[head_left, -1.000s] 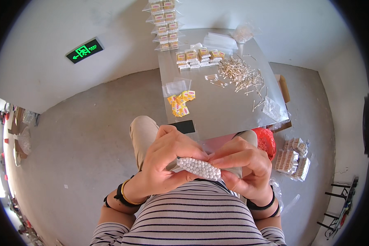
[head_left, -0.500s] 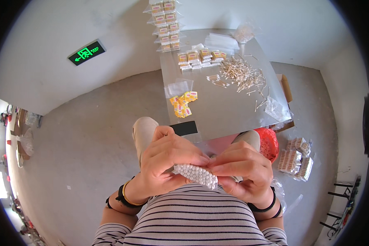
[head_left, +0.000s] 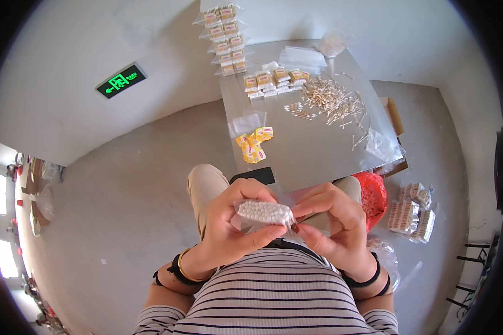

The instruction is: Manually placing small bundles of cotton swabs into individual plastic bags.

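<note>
A clear bag packed tight with cotton swabs [head_left: 262, 212] is held up in front of my striped shirt, its white tips showing. My left hand [head_left: 224, 226] is closed round the pack, thumb along the near edge and fingers behind. At the pack's right end, my right hand [head_left: 336, 219] pinches the clear film between thumb and fingers. Beyond my hands, on the metal table [head_left: 313, 153], lie small yellow printed cards [head_left: 254, 146] beside flat clear bags [head_left: 247, 123]. Loose cotton swabs [head_left: 332, 100] are heaped farther right.
Filled swab packs [head_left: 265, 84] stand in rows at the table's back left, near a tall stack of bagged packs [head_left: 223, 42]. A black flat object [head_left: 254, 176] lies at the near edge. Right of my knee is a red bin [head_left: 371, 198]; more wrapped packs [head_left: 405, 215] sit on the floor.
The pack has tilted more level and risen slightly. My left thumb has come round to its near side, while my right hand has shifted from its top edge to its right end.
</note>
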A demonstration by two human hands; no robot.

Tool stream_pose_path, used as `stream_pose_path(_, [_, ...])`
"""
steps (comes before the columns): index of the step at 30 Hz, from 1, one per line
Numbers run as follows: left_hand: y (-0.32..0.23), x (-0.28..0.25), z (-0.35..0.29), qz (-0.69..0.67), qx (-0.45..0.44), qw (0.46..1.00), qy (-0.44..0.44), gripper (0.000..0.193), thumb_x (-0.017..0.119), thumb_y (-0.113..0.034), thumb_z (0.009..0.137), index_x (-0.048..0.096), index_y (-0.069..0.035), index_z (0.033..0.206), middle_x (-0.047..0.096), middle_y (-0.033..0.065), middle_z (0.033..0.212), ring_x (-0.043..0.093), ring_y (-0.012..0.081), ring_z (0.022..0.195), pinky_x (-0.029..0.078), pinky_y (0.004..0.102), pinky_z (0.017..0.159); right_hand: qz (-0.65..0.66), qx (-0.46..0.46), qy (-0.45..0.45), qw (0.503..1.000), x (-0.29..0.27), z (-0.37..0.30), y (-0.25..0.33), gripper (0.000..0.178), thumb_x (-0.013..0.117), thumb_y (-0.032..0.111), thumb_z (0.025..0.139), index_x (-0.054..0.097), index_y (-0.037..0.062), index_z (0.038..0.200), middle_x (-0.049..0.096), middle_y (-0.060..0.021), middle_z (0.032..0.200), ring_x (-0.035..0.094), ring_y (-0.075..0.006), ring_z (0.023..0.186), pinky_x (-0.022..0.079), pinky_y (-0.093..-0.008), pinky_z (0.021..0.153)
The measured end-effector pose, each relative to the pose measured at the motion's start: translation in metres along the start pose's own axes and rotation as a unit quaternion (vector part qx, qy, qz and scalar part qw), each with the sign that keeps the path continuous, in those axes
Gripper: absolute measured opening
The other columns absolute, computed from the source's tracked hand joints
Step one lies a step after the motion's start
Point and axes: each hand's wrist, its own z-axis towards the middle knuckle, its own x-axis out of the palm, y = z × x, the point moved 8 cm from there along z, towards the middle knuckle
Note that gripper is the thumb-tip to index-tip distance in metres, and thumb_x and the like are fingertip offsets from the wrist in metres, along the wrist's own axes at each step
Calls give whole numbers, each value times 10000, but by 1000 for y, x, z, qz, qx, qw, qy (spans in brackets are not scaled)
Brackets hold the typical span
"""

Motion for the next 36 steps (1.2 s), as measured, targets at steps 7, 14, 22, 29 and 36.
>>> stream_pose_path(7, [7, 1, 5, 46, -51, 997, 16, 337, 775, -38, 846, 587, -24, 1125, 656, 34, 1008, 623, 84, 911, 491, 247, 785, 195, 120, -4, 973, 8, -8, -29, 218, 695, -13, 889, 637, -19, 1099, 655, -65, 1020, 632, -145, 965, 491, -297, 894])
stream_pose_path(14, [13, 0, 7, 21, -95, 995, -4, 324, 769, -48, 861, 589, -23, 1129, 658, 19, 993, 619, 77, 911, 493, 247, 791, 258, 141, -7, 956, 10, -5, -38, 210, 684, 0, 913, 616, -10, 1112, 635, -55, 1040, 612, -136, 991, 475, -307, 943])
stream_pose_path(22, [21, -1, 5, -17, -121, 993, 0, 324, 792, -84, 866, 597, -30, 1120, 665, 15, 1010, 617, 72, 921, 489, 245, 805, 316, 179, -9, 932, 13, -9, -51, 175, 683, 23, 931, 618, 6, 1093, 620, -40, 1041, 597, -119, 1006, 461, -301, 971])
stream_pose_path(29, [22, -1, 4, -9, -125, 992, 21, 339, 786, -59, 842, 594, -23, 1120, 664, 31, 1010, 628, 87, 926, 491, 244, 808, 319, 175, -13, 931, 14, -9, -52, 148, 686, 31, 930, 622, 17, 1063, 611, -28, 1025, 593, -109, 1000, 457, -292, 968])
stream_pose_path(36, [12, 0, 5, 53, -104, 993, 22, 319, 788, -57, 821, 615, -25, 1088, 661, 30, 994, 612, 91, 924, 480, 250, 818, 228, 144, -18, 963, 11, -6, -41, 123, 677, 22, 920, 622, 11, 1029, 612, -30, 997, 589, -107, 964, 451, -261, 913])
